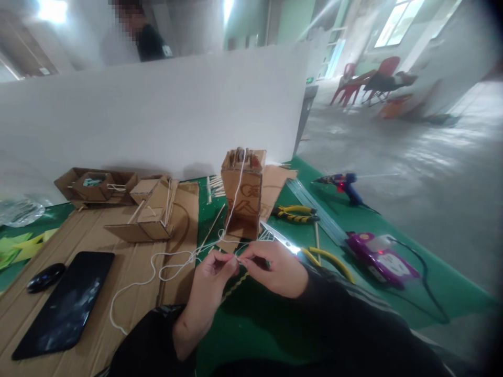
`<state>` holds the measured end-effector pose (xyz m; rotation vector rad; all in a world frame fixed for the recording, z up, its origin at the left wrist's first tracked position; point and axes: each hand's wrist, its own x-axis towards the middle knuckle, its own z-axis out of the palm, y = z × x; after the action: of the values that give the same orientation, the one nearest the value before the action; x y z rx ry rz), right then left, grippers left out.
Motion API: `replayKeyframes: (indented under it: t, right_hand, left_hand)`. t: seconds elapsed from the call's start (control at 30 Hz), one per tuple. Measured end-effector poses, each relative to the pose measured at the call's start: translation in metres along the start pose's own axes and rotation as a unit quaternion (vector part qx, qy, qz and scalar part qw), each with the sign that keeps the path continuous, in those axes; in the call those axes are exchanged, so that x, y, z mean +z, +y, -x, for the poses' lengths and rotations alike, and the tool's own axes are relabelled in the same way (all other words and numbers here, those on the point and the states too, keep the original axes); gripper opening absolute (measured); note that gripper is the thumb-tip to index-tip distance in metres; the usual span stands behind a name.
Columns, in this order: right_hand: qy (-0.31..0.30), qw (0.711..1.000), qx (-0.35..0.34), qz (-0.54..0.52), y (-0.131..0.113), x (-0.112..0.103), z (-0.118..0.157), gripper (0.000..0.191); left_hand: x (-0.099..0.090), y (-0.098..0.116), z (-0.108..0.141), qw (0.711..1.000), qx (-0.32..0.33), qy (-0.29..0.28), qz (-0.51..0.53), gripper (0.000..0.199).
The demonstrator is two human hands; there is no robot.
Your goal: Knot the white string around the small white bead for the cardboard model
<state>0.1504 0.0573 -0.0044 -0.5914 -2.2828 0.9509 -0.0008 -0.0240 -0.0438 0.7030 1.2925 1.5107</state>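
Note:
White string point(237, 196) runs from the top of an upright cardboard tower point(245, 193) down to my hands and lies in loose loops to the left. My left hand point(212, 280) pinches the string between thumb and finger, just in front of the tower's base. Close against it, my right hand point(275, 267) pinches the string too, fingertips nearly touching the left ones. Scissors point(281, 238) with yellow handles lie beside and partly behind my right hand. A thin twisted yellowish strip point(234, 287) shows below my fingers.
On the right are yellow-black pliers point(296, 213), clear sticks point(316, 209), a blue glue gun point(343, 186) and a purple power strip point(381, 262). Cardboard models point(147, 212), a black phone point(65, 303) and a mouse point(46, 277) lie left. A person point(147, 39) is behind the white partition point(176, 110).

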Motion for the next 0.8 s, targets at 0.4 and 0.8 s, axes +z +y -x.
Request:
replayKeyframes:
  t: [0.4, 0.8]
  right_hand:
    - [-0.025, 0.999, -0.027, -0.027, 0.002, 0.008, -0.001, 0.017]
    - [-0.047, 0.998, 0.028, -0.036, 0.004, 0.007, -0.003, 0.026]
  left_hand:
    - [-0.001, -0.002, 0.004, 0.997, 0.028, -0.024, 0.062, 0.013]
    - [-0.006, -0.010, 0.001, 0.998, 0.051, -0.032, 0.014, 0.018]
